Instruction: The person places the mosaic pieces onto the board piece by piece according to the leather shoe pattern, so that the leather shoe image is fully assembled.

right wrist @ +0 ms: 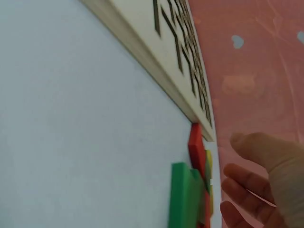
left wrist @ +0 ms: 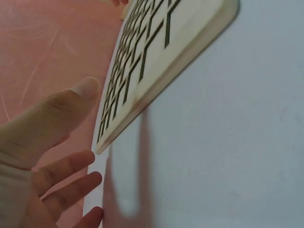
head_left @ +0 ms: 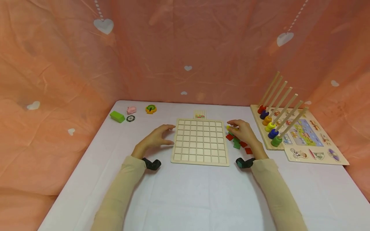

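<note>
A square wooden grid board (head_left: 200, 141) lies mid-table, its squares bare. My left hand (head_left: 158, 135) is beside the board's left edge, thumb and fingers apart with nothing between them; the left wrist view shows the thumb (left wrist: 71, 107) close to the board's edge. My right hand (head_left: 243, 131) is held over a loose group of red, green and yellow square tiles at the board's right side. In the right wrist view its fingers are relaxed and hold nothing, near a green tile (right wrist: 183, 194) and a red tile (right wrist: 196, 145). The hand partly hides the yellow tiles (head_left: 228, 127).
A small pattern card (head_left: 200, 114) lies behind the board. At the right stand a peg stacker (head_left: 271, 146) with coloured rings and a picture puzzle board (head_left: 315, 154). Back left are a green block (head_left: 117, 116), a pink pig (head_left: 131, 110), a round token (head_left: 130, 118) and a tree piece (head_left: 151, 109).
</note>
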The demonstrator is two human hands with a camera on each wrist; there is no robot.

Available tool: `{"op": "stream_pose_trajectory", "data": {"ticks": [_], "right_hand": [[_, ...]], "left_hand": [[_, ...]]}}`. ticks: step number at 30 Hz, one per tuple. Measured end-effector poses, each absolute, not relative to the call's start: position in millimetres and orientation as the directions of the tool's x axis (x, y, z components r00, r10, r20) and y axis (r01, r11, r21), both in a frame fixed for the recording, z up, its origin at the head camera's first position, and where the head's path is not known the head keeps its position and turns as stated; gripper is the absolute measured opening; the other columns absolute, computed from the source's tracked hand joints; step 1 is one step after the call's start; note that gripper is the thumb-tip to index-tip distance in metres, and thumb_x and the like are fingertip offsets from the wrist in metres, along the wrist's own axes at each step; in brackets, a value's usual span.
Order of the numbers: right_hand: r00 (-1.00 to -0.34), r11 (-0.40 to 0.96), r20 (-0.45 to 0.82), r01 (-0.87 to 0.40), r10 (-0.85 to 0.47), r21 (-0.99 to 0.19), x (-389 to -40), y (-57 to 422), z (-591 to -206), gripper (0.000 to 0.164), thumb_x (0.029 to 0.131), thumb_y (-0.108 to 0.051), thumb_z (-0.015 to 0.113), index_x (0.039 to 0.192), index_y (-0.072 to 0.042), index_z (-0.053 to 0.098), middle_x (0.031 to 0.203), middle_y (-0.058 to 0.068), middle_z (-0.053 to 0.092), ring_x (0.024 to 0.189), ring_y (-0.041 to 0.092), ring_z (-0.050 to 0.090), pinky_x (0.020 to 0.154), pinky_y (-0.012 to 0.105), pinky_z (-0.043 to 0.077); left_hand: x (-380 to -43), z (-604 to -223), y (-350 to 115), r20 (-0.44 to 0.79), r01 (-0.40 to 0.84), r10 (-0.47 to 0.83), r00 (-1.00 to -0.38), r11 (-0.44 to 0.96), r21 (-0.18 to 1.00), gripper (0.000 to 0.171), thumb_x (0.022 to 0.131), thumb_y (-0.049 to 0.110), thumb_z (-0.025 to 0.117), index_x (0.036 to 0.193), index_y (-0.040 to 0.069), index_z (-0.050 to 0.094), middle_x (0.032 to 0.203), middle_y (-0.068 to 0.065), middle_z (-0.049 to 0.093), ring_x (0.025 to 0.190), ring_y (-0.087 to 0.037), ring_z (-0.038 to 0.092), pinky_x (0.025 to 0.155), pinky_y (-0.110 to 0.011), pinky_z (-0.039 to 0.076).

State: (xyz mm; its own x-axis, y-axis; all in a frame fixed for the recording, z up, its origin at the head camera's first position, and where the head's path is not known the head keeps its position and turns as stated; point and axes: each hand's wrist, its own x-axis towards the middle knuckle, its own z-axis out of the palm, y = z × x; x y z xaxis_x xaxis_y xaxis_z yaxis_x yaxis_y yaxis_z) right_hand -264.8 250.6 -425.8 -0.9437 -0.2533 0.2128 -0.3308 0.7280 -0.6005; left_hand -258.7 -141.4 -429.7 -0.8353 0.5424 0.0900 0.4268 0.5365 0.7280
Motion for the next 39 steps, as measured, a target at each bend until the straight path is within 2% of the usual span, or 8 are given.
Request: {"op": "stream_pose_trajectory", "data": {"ticks": [9, 17, 26, 32, 39], "right_hand": [[-0.963, 0.776, 0.181, -0.269, -0.201, -0.570, -273, 246, -435, 0.038, 0.085, -0.012, 0.067, 0.118, 0.006, 0.059, 0.106, 0.027, 0.058, 0.098, 0.039, 0.056, 0.088, 0.051, 0.045], [-0.953, 0.791, 0.216, -0.299, -0.214, -0.533, -275, 242, -438, 0.033, 0.082, -0.010, 0.068, 0.110, 0.007, 0.063, 0.097, 0.027, 0.058, 0.089, 0.037, 0.054, 0.081, 0.049, 0.045], [-0.971, 0.823, 0.156, -0.236, -0.180, -0.517, -279, 239, -439, 0.030, 0.084, -0.013, 0.065, 0.109, 0.004, 0.063, 0.096, 0.024, 0.059, 0.090, 0.036, 0.054, 0.083, 0.048, 0.045], [-0.981, 0.825, 0.141, -0.191, -0.136, -0.532, -277, 239, -438, 0.032, 0.085, -0.016, 0.066, 0.109, 0.005, 0.062, 0.097, 0.024, 0.061, 0.091, 0.036, 0.056, 0.083, 0.048, 0.046], [-0.990, 0.780, 0.127, -0.124, -0.058, -0.613, -276, 241, -439, 0.036, 0.083, -0.020, 0.071, 0.106, 0.005, 0.060, 0.096, 0.022, 0.060, 0.089, 0.033, 0.055, 0.082, 0.044, 0.047]], "left_hand": [[-264, -430, -135, 0.001, 0.414, 0.558, -0.830, 0.616, 0.670, 0.077, 0.072, 0.021, 0.081, 0.137, 0.005, 0.043, 0.139, -0.015, 0.043, 0.131, -0.031, 0.032, 0.111, -0.045, 0.022], [-265, -428, -135, -0.015, 0.439, 0.567, -0.823, 0.654, 0.616, 0.075, 0.071, 0.021, 0.081, 0.135, 0.004, 0.046, 0.137, -0.014, 0.045, 0.127, -0.031, 0.035, 0.109, -0.046, 0.023], [-267, -429, -136, -0.008, 0.512, 0.612, -0.791, 0.669, 0.539, 0.070, 0.073, 0.026, 0.079, 0.132, 0.002, 0.049, 0.135, -0.016, 0.044, 0.126, -0.034, 0.035, 0.106, -0.050, 0.026], [-267, -430, -136, -0.022, 0.510, 0.609, -0.793, 0.683, 0.523, 0.071, 0.073, 0.026, 0.079, 0.133, 0.003, 0.048, 0.135, -0.016, 0.044, 0.126, -0.033, 0.035, 0.106, -0.049, 0.027], [-267, -431, -136, -0.039, 0.504, 0.609, -0.792, 0.689, 0.521, 0.072, 0.074, 0.027, 0.079, 0.135, 0.003, 0.047, 0.137, -0.017, 0.042, 0.128, -0.034, 0.033, 0.107, -0.049, 0.025]]}}
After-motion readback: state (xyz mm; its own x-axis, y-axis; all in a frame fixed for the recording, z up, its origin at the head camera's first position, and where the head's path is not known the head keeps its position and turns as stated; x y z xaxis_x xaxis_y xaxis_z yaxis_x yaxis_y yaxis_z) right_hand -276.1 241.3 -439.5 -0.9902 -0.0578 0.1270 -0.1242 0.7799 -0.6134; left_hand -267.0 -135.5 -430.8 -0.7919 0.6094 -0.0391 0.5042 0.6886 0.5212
